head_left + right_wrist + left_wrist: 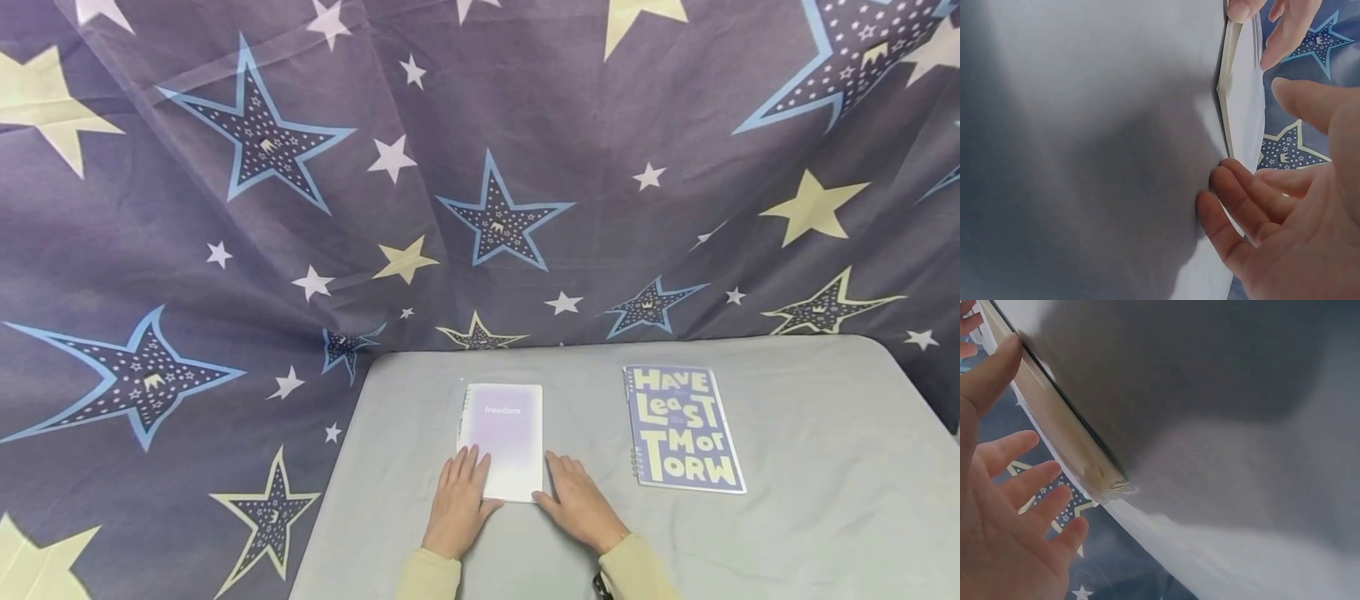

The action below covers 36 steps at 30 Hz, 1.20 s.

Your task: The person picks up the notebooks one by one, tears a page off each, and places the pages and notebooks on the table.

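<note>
A spiral-bound notebook (pixel 512 437) with a white and lilac cover reading "freedom" lies flat on the grey-covered table. My left hand (pixel 459 508) rests at its lower left corner, fingers extended over the edge and thumb at the near edge. Opposite it, my right hand (pixel 581 507) lies along the lower right side, its thumb at the near right corner. In the left wrist view the notebook (pixel 1063 409) shows its page edges under the thumb, with the other fingers spread. The right wrist view has relaxed fingertips (pixel 1225 169) at the notebook's edge.
To the right lies a second spiral notebook (pixel 684 429), purple with big cream letters. The grey table cover (pixel 817 500) spreads around both. A dark curtain (pixel 570 108) printed with stars hangs behind and to the left of the table.
</note>
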Available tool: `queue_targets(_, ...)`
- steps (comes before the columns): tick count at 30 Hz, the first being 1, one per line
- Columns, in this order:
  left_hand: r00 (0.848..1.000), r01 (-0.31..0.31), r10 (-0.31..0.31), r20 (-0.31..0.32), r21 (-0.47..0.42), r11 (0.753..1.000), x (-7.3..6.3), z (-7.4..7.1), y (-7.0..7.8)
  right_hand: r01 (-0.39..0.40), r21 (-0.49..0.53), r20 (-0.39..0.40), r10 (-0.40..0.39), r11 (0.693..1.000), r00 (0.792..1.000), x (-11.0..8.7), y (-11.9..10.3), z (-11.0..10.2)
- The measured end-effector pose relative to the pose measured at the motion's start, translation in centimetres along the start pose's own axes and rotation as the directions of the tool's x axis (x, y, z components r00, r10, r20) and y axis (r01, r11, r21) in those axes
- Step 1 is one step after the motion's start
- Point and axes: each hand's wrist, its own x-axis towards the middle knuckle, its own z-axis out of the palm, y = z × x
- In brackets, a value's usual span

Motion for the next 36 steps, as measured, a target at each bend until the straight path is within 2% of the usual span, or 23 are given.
queue_targets(8, 0.999, 0.032, -0.030, 0.032, -0.074, 0.997, -0.2, -0.1, -0.3, -0.006, -0.013, 0.018, 0.007, 1.000, 1.000, 0.3, -0.2, 0.0)
queue_targets(13, 0.999, 0.038, -0.036, 0.017, -0.123, 0.992, -0.4, -0.1, -0.5, -0.004, -0.004, 0.002, 0.004, 1.000, 1.000, 0.5, -0.3, 0.0)
queue_targets(20, 0.998, 0.055, -0.053, 0.018, -0.150, 0.987, -0.5, 0.0, -0.6, 0.011, 0.052, -0.021, -0.010, 0.999, 1.000, 0.7, -0.3, 0.4)
queue_targets(27, 0.997, 0.075, -0.070, 0.033, -0.188, 0.979, -0.6, -0.1, -0.5, -0.013, 0.095, -0.046, 0.017, 0.995, 0.999, 0.8, -0.7, 0.3)
queue_targets(36, 0.995, 0.096, -0.087, 0.048, -0.248, 0.964, -0.8, -0.1, -0.8, 0.006, 0.218, -0.083, 0.013, 0.976, 0.996, 1.0, -1.2, 0.2)
